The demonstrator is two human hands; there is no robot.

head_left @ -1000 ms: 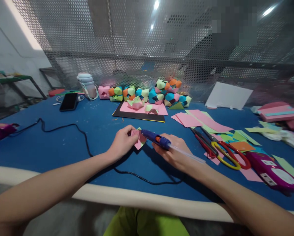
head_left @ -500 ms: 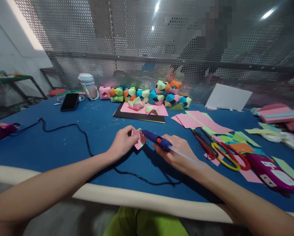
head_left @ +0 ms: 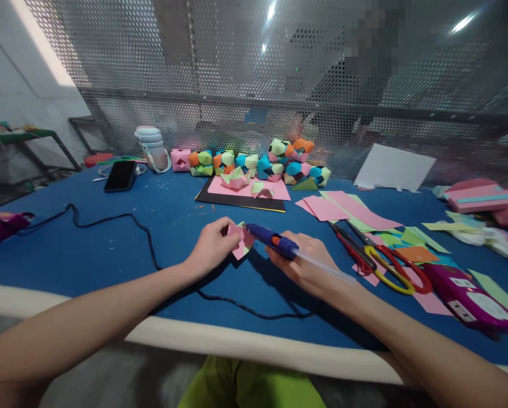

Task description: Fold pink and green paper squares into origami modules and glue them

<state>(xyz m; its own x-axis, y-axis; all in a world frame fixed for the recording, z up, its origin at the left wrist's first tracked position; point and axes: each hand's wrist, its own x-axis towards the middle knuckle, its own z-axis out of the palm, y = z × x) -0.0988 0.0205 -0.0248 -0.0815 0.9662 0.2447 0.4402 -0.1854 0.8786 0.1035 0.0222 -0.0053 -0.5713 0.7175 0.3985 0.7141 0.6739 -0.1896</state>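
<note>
Between the thumb and fingers of my left hand [head_left: 213, 243] is a folded paper piece [head_left: 242, 245], pink with pale green at its edges. My right hand [head_left: 307, 260] is wrapped round a blue hot glue gun [head_left: 274, 239], with a clear glue stick [head_left: 321, 266] jutting from its back end. The gun's nozzle points left at the top edge of the paper piece; whether it touches I cannot tell. Beyond my hands, two folded paper pieces [head_left: 235, 178] rest on a pink sheet [head_left: 220, 187] over a black board [head_left: 237, 202].
Several folded paper balls [head_left: 270, 168] line the back. Scissors [head_left: 400, 269], paper sheets [head_left: 325, 208] and a purple power strip [head_left: 470, 300] lie right. A black cable [head_left: 245, 307] crosses the blue table [head_left: 84, 255]. A phone [head_left: 120, 175] and a bottle [head_left: 150, 150] stand left. Behind the mesh is a person.
Hardly anything differs. The glue gun and my right hand have shifted very slightly to the right, and the paper piece has tipped a little in my left fingers.
</note>
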